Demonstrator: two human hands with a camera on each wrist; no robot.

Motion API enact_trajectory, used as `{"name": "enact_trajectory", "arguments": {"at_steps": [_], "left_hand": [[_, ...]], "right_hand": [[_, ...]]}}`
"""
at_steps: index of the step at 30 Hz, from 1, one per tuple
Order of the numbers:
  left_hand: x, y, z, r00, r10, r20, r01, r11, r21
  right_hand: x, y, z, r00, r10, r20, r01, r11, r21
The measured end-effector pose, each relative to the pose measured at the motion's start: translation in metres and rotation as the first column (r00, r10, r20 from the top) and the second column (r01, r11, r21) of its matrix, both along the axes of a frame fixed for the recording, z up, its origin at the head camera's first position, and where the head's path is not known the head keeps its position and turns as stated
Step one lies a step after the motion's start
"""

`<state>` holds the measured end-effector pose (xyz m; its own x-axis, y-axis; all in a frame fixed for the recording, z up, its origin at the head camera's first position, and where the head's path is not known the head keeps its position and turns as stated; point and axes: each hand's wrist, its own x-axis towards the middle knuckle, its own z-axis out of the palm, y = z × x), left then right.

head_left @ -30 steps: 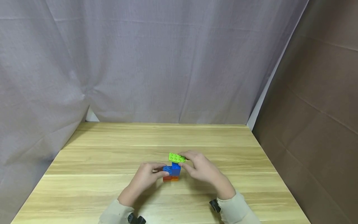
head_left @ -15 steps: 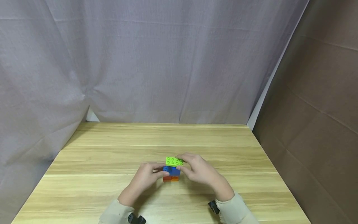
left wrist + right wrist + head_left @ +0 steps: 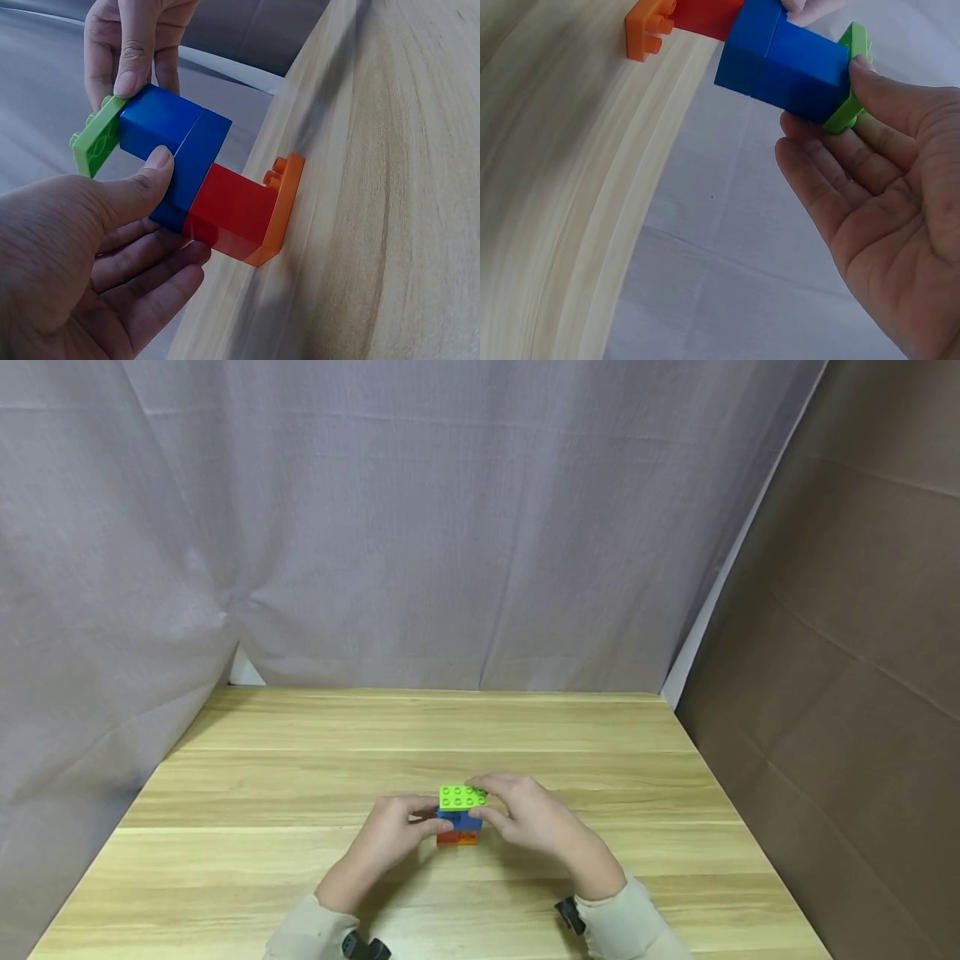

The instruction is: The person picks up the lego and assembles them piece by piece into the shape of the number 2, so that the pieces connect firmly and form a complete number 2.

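Note:
A small stack of toy building bricks stands on the wooden table. Its base is a flat orange brick (image 3: 283, 210), with a red brick (image 3: 232, 202) on one side of it. Over these sit a long blue brick (image 3: 196, 165) and a second blue block (image 3: 806, 67), offset to the right. My left hand (image 3: 388, 835) pinches the blue part between thumb and fingers, from the left. Between thumb and fingers my right hand (image 3: 534, 814) holds a thin lime-green brick (image 3: 459, 798), level on the blue block and overhanging it leftward.
The wood-grain table (image 3: 600, 752) spreads around the stack. Grey cloth (image 3: 420, 527) hangs behind it, and a brown cloth (image 3: 847, 635) stands along the right side. Dark wrist cameras (image 3: 366, 946) sit at both sleeves.
My right hand has brought the lime-green brick left and down, turning it straight over the blue block. My left hand has kept its grip in the same place.

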<state>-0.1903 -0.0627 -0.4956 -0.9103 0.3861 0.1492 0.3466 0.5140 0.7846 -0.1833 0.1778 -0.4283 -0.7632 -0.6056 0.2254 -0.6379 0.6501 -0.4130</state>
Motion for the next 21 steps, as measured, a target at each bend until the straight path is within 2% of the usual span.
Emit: {"name": "enact_trajectory", "arguments": {"at_steps": [8, 21], "left_hand": [[0.0003, 0.0009, -0.0016, 1.000, -0.004, -0.014, 0.004, 1.000, -0.002], [-0.0001, 0.0006, -0.0010, 1.000, -0.013, -0.026, 0.013, 1.000, 0.016]], "right_hand": [[0.0009, -0.0013, -0.0008, 1.000, -0.003, -0.020, 0.003, 1.000, -0.003], [0.0011, -0.0033, 0.0016, 1.000, -0.019, 0.004, 0.019, 1.000, 0.005]]}}
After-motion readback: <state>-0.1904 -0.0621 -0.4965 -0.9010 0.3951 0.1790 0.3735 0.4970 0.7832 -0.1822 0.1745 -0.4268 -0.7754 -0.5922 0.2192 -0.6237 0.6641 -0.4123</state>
